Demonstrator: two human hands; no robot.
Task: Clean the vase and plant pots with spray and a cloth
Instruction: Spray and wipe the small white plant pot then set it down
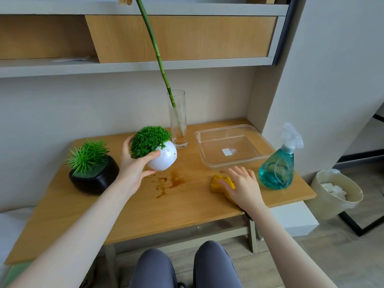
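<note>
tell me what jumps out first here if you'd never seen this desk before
The left hand holds a round white pot of bushy greenery tilted above the table, over a brown spill. The right hand rests on a yellow cloth beside a teal spray bottle. Behind, a bamboo stalk leans from a glass vase.

Both forearms are bare — no sleeves, watch or rings show on the left hand (133, 169) or the right hand (242, 183). A thin dark band (248, 216) sits at the right wrist. The legs wear grey-blue trousers (185, 267) — smooth, plain fabric over both knees.
</note>
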